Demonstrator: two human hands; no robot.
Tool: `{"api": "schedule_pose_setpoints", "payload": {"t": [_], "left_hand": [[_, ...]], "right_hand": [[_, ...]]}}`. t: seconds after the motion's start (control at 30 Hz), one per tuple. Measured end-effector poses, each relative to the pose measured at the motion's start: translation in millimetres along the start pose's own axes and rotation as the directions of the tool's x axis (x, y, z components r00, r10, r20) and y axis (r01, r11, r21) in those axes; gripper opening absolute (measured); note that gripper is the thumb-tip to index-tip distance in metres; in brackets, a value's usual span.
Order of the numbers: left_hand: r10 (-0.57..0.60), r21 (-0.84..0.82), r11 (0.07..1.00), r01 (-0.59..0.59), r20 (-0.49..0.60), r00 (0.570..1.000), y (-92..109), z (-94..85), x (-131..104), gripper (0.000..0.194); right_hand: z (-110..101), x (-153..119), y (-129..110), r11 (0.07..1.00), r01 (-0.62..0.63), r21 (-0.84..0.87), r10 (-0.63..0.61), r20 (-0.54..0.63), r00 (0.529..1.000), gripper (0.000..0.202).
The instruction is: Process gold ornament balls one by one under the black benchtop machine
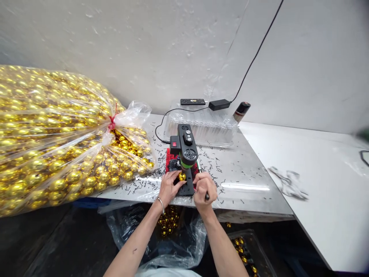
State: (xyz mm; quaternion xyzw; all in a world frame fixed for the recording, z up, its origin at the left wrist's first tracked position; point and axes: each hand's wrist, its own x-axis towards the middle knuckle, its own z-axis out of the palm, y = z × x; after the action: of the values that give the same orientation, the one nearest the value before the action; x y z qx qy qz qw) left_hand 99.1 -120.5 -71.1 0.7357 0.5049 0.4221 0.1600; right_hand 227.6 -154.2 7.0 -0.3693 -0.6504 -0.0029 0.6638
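The left hand (168,187) had its fingers curled loosely, their tips pinching a small gold ball (182,176) and holding it on the base of a little black machine (184,154). The right hand (204,190) was closed in a fist around a thin dark handle (206,195), just beside the machine. The ball was shiny and round, sitting under the machine's green-ringed head near the table's front edge. The machine stood upright, its long body running away from the person toward the wall. A big clear bag (57,138) of gold balls lay at the left.
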Motion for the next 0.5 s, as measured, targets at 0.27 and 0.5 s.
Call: {"api": "schedule_pose_setpoints", "payload": {"t": [0.27, 0.5], "left_hand": [[0.18, -0.006, 0.984, -0.18, 0.044, 0.983, 25, -31.6, -59, 0.04], [0.195, 0.052, 0.978, -0.202, 0.119, 0.974, 23, -46.2, -104, 0.043]], "right_hand": [[-3, 24, -23, 0.991, -0.134, 0.027, 0.134, 0.008, 0.991, 0.028], [-2, 6, -13, 0.991, -0.118, 0.061, 0.119, -0.012, 0.993, 0.029]]}}
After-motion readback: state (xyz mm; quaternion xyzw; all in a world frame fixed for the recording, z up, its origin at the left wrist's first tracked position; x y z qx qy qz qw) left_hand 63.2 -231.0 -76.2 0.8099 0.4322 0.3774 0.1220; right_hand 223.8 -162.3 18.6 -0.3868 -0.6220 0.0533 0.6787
